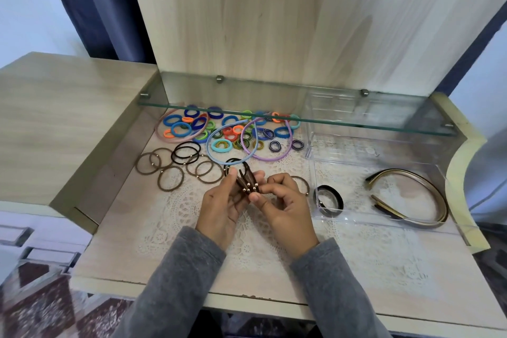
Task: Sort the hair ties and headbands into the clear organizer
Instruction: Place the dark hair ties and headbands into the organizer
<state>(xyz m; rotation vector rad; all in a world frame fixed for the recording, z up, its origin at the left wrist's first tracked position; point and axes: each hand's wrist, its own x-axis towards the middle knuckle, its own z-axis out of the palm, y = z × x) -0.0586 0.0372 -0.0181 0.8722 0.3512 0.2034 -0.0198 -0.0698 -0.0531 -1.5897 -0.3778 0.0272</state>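
My left hand (222,206) and my right hand (282,206) together hold a bunch of brown hair ties with gold beads (247,180) above the lace mat. More brown and black ties (175,164) lie loose to the left. Behind them sits a pile of small coloured ties (227,129) with a pink headband (164,134), a blue headband (219,159) and a purple headband (274,158). The clear organizer (356,151) stands at the right. Its front compartment holds black ties (329,200) and brown and gold headbands (422,200).
A glass shelf (288,118) hangs over the back of the desk, above the coloured pile and the organizer's rear compartments. A white lace mat (178,214) covers the wooden desk top. The desk's front edge (247,302) runs below my grey sleeves.
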